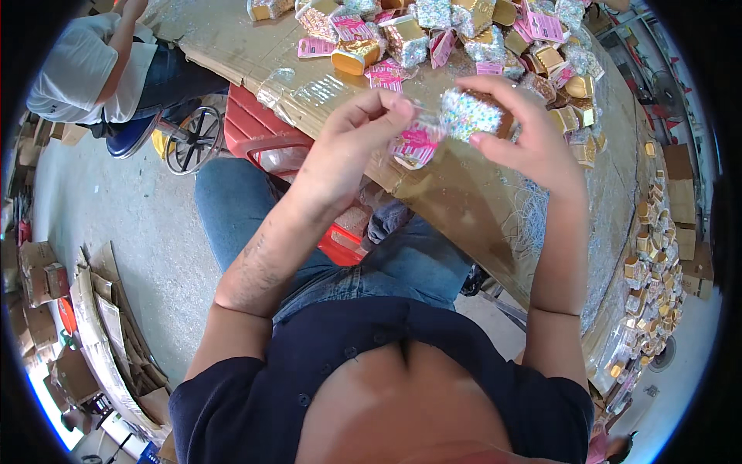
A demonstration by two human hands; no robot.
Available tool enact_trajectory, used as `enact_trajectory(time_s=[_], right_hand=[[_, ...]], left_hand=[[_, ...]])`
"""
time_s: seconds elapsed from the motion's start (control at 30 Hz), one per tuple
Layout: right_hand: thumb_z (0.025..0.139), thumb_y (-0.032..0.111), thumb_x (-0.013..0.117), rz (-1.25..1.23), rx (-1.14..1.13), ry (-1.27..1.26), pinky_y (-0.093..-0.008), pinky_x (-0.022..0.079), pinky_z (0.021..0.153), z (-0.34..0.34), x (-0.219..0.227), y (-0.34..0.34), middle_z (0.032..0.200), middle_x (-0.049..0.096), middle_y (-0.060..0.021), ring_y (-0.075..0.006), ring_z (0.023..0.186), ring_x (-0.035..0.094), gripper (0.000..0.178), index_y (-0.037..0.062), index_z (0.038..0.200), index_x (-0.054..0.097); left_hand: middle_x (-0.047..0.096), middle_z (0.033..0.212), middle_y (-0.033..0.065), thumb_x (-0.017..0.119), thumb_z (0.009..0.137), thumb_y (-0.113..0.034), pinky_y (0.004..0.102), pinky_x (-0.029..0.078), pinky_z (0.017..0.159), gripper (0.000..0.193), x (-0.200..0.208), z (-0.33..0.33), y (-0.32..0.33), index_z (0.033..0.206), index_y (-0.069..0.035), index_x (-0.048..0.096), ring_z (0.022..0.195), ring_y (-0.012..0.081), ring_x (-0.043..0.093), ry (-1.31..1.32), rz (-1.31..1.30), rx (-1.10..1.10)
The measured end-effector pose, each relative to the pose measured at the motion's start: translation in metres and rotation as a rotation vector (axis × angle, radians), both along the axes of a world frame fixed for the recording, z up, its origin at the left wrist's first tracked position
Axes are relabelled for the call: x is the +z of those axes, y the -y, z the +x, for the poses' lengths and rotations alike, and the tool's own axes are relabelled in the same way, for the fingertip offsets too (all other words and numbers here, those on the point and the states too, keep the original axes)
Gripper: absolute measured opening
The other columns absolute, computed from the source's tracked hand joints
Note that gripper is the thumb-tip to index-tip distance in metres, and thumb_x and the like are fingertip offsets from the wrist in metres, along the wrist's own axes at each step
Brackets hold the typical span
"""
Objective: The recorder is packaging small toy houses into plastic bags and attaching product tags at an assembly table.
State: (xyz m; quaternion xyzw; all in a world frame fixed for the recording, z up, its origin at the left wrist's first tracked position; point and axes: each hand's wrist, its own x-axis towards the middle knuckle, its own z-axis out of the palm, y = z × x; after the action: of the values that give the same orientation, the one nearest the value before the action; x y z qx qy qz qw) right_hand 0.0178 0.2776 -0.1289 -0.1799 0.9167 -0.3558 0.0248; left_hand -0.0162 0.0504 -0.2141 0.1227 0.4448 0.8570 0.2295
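Above the cardboard-covered table, my right hand (pixel 533 135) is closed around a small jar (pixel 471 115) of pale, multicoloured beads or sprinkles, its gold-brown end toward my palm. My left hand (pixel 355 135) is raised just left of the jar, thumb and forefinger pinched together. What lies in that pinch is thin and blurred, and I cannot make it out. A pink-and-white card tag (pixel 416 145) hangs between the two hands, below my left fingertips. Whether it is tied to the jar does not show clearly.
Many similar jars with gold lids and pink tags are heaped (pixel 464 35) at the table's far side. Loose pale strings (pixel 532 220) lie near my right forearm. More jars (pixel 649 271) cover a surface at right. A red plastic stool (pixel 263 127) and a seated person (pixel 93 69) are at left.
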Motion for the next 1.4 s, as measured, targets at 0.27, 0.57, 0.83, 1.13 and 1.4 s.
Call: enact_trajectory(time_s=[0.27, 0.57, 0.83, 1.13, 1.4], right_hand=[[0.083, 0.017, 0.067, -0.132, 0.096, -0.024, -0.0323, 0.045, 0.087, -0.032, -0.035, -0.009, 0.12, 0.061, -0.0074, -0.0198, 0.101, 0.058, 0.046, 0.0049, 0.126, 0.056], [0.092, 0.031, 0.056, 0.602, -0.467, -0.64, -0.0458, 0.051, 0.061, -0.113, -0.078, -0.019, 0.08, 0.068, -0.0151, -0.0361, 0.074, 0.065, 0.026, 0.0215, 0.115, 0.063], [0.09, 0.028, 0.058, 0.627, -0.499, -0.567, -0.0471, 0.05, 0.061, -0.125, -0.086, -0.012, 0.079, 0.067, -0.0135, -0.0357, 0.073, 0.065, 0.015, 0.0157, 0.098, 0.062], [0.09, 0.025, 0.058, 0.361, -0.441, -0.613, -0.0419, 0.049, 0.063, -0.13, -0.1, -0.02, 0.08, 0.066, -0.014, -0.0331, 0.072, 0.064, 0.021, 0.0095, 0.102, 0.066], [0.088, 0.02, 0.063, -0.241, -0.544, -0.149, -0.0245, 0.04, 0.047, -0.147, -0.11, -0.002, 0.065, 0.062, -0.0028, -0.0077, 0.049, 0.054, 0.025, -0.0003, 0.102, 0.067]], left_hand=[[0.064, 0.088, 0.0001, 0.05, 0.099, -0.028, 0.0249, 0.051, 0.068, 0.025, 0.001, -0.01, 0.018, 0.099, -0.006, 0.061, 0.079, 0.0095, 0.062, 0.334, 0.18, -0.19], [0.059, 0.083, -0.0035, 0.051, 0.099, -0.028, 0.0318, 0.05, 0.082, 0.032, 0.01, -0.006, 0.03, 0.114, -0.002, 0.06, 0.083, 0.0124, 0.058, 0.485, 0.284, -0.247], [0.058, 0.081, -0.0054, 0.047, 0.1, -0.025, 0.0213, 0.04, 0.057, 0.03, 0.009, -0.002, 0.042, 0.119, -0.003, 0.057, 0.062, 0.0053, 0.044, 0.44, 0.254, -0.257], [0.062, 0.089, -0.0038, 0.043, 0.101, -0.016, 0.0157, 0.022, 0.04, 0.04, 0.023, 0.004, 0.057, 0.137, 0.001, 0.04, 0.045, 0.0007, 0.026, 0.397, 0.359, -0.348], [0.06, 0.093, -0.0021, 0.043, 0.099, -0.012, 0.0163, 0.026, 0.041, 0.041, 0.014, 0.006, 0.051, 0.138, 0.002, 0.038, 0.045, 0.0014, 0.03, 0.477, 0.489, -0.385]])
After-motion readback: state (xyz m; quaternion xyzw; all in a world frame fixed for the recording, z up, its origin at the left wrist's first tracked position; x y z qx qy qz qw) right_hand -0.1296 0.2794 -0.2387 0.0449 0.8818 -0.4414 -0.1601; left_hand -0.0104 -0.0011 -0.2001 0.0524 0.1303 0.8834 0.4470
